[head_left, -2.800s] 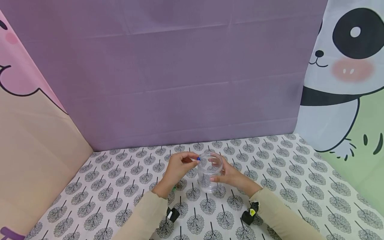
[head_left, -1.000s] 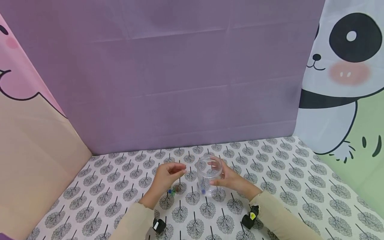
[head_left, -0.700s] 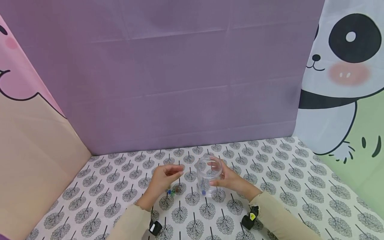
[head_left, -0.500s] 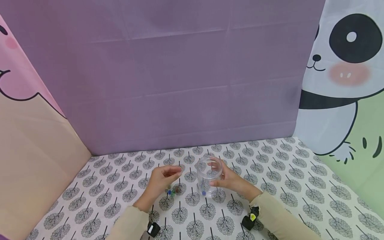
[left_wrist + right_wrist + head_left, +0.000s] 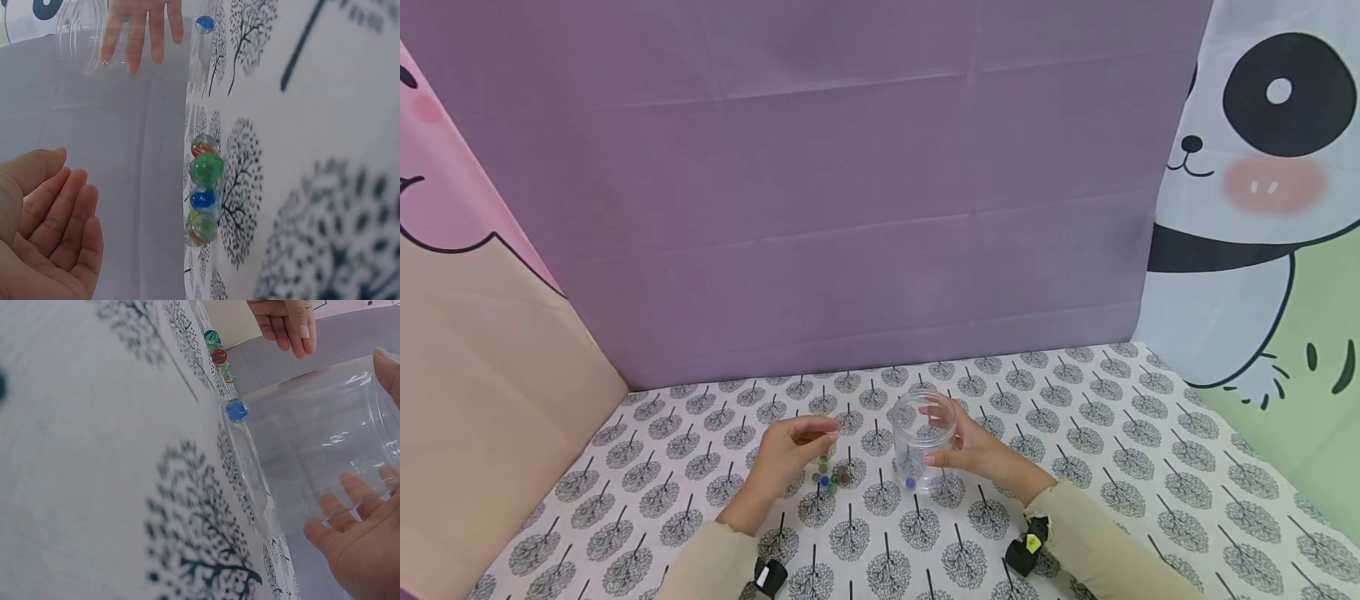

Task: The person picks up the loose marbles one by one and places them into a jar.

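Observation:
My right hand (image 5: 979, 456) holds a clear plastic jar (image 5: 925, 435) around its side, thumb in front and fingers behind. The jar stands upright and lidless on the cloth. One blue marble (image 5: 911, 483) lies at its bottom; in the right wrist view the marble (image 5: 237, 410) shows through the clear wall. Left of the jar, my left hand (image 5: 785, 454) hovers with loosely bent fingers and nothing between them. Just below and right of it, several glass marbles cluster on the cloth, among them a blue marble (image 5: 825, 481) and, in the left wrist view, a green marble (image 5: 207, 169).
A white tablecloth (image 5: 1075, 517) with dark tree prints covers the table. Behind it hangs a plain purple cloth (image 5: 865, 208). Cartoon-printed sheets flank both sides, with a panda (image 5: 1247, 192) on the right. Each wrist wears a small black camera (image 5: 770, 577).
The blue marble that the left hand pinched at the rim is now inside the jar. The left hand has drawn away leftward, uncovering the marble cluster. The right hand keeps its grip.

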The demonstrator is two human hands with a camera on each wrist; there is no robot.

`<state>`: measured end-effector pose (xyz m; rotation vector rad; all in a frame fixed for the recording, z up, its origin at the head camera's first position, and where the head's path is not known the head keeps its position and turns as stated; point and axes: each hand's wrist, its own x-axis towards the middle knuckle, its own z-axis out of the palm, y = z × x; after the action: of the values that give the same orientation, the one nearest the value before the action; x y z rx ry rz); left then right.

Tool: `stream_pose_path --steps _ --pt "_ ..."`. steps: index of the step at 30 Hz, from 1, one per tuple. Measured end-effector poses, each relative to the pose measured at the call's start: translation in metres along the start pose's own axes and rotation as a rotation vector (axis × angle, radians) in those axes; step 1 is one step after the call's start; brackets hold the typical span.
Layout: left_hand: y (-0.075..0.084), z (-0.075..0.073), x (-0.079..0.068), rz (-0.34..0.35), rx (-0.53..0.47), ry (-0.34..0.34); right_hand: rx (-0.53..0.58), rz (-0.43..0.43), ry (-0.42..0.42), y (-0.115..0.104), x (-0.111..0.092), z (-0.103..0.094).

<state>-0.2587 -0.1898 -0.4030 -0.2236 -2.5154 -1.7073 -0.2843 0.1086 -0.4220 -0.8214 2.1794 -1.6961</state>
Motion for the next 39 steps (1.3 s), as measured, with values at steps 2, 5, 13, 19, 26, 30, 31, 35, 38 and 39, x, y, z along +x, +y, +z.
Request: stream_pose_path --steps 2,5,13,19,26,30,31,35,38,39 --pt "-0.001 -0.002 -0.001 -0.013 0.009 0.005 0.004 0.002 0.003 -0.001 0.0 0.0" --pt "-0.002 -0.004 -0.002 -0.034 0.009 0.011 0.012 0.004 0.01 -0.002 0.0 0.0" --pt "-0.002 -0.006 -0.005 -0.042 0.013 0.023 0.02 -0.01 0.001 0.0 0.0 -0.001" --pt "-0.004 -0.008 -0.004 -0.017 0.02 0.023 0.021 -0.018 -0.007 0.001 0.002 -0.001" --pt "-0.004 -0.009 -0.004 -0.025 0.045 0.032 0.03 -0.019 -0.009 0.001 0.002 -0.002" --pt "-0.004 -0.01 -0.003 -0.029 0.056 0.043 0.019 -0.024 -0.007 0.001 0.003 -0.002" --pt "-0.004 -0.01 -0.003 -0.031 0.053 0.043 0.019 -0.026 -0.006 0.001 0.003 -0.002" --pt "-0.003 -0.011 -0.004 -0.036 0.046 0.04 0.025 -0.018 -0.003 0.002 0.003 -0.002" --pt "-0.002 -0.011 -0.005 -0.038 0.057 0.038 0.022 -0.008 -0.002 0.002 0.002 -0.001" --pt "-0.002 -0.011 -0.005 -0.038 0.059 0.037 0.018 -0.008 -0.001 0.001 0.003 -0.001"
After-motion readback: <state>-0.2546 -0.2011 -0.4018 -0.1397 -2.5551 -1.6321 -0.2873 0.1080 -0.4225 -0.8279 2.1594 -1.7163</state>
